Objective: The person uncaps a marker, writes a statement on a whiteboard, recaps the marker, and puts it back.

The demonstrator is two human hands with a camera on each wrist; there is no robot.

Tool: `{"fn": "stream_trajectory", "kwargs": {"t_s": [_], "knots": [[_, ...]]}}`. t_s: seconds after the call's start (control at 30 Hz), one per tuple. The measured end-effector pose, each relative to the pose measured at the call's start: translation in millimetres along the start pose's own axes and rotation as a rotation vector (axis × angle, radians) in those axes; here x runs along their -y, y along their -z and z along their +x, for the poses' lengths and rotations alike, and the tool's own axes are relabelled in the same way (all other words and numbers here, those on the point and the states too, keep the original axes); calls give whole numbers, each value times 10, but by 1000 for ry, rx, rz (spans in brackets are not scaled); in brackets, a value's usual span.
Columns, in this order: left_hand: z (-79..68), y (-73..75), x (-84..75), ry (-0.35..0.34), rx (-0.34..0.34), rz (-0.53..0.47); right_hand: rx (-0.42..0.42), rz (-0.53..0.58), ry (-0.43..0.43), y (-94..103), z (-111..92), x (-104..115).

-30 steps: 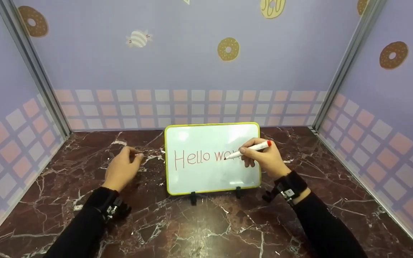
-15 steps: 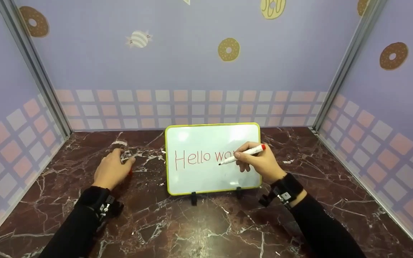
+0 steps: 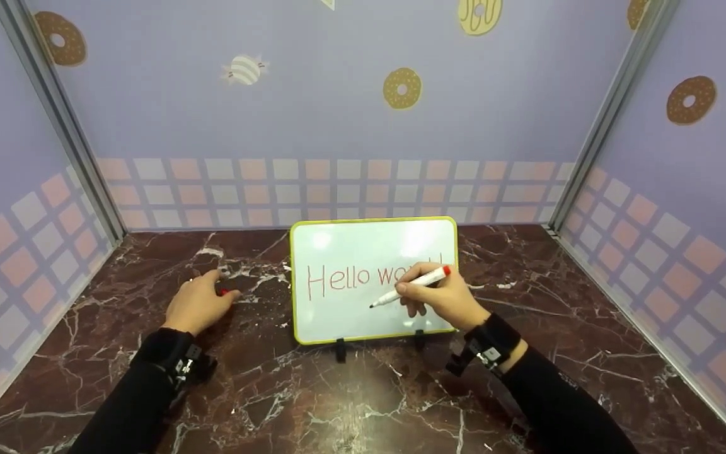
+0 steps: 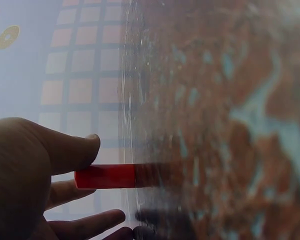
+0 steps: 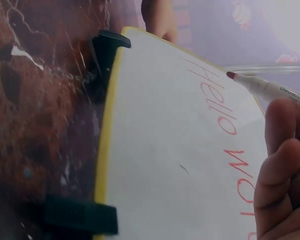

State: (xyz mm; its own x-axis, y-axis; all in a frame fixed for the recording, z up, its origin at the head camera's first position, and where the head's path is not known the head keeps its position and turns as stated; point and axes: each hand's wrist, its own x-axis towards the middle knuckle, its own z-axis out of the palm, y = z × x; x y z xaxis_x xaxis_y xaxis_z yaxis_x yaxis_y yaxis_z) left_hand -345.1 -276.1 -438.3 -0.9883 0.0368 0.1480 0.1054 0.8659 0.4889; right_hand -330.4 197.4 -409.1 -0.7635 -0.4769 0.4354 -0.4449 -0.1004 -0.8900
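Note:
My right hand (image 3: 435,296) pinches a white whiteboard marker (image 3: 413,285) with a red end. Its dark tip is uncapped and points left and down, in front of a yellow-framed whiteboard (image 3: 363,321). Red handwriting starting "Hello wor" (image 5: 225,125) runs across the board; my right hand covers part of its end in the head view. At the left, my left hand (image 3: 199,302) is low over the table with fingers spread. A red marker cap (image 4: 107,176) stands on the tabletop between its thumb and fingers; I cannot tell how firmly they touch it.
Two black stand feet (image 3: 340,350) support the leaning whiteboard. The dark red marbled table (image 3: 338,410) is bounded by patterned lilac walls (image 3: 325,126) with metal corner posts. A small dark mark (image 5: 183,169) shows on the board in the right wrist view.
My right hand has moved down and left with the marker. The left hand has moved left and lower, and the red cap has come into view beside its thumb.

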Motion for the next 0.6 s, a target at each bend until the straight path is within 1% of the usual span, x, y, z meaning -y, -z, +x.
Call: {"fn": "stream_trajectory", "kwargs": {"t_s": [0.17, 0.37, 0.43, 0.6], "knots": [[-1, -16, 14, -25, -25, 3, 58, -2, -10, -102, -14, -51], [-5, -17, -8, -51, -49, 4, 76, -14, -49, -191, -39, -91], [-10, -11, -19, -56, -47, 0, 79, -5, -59, -207, -43, -100], [-2, -18, -22, -44, -25, -6, 86, 6, -53, -220, -45, -115]]}}
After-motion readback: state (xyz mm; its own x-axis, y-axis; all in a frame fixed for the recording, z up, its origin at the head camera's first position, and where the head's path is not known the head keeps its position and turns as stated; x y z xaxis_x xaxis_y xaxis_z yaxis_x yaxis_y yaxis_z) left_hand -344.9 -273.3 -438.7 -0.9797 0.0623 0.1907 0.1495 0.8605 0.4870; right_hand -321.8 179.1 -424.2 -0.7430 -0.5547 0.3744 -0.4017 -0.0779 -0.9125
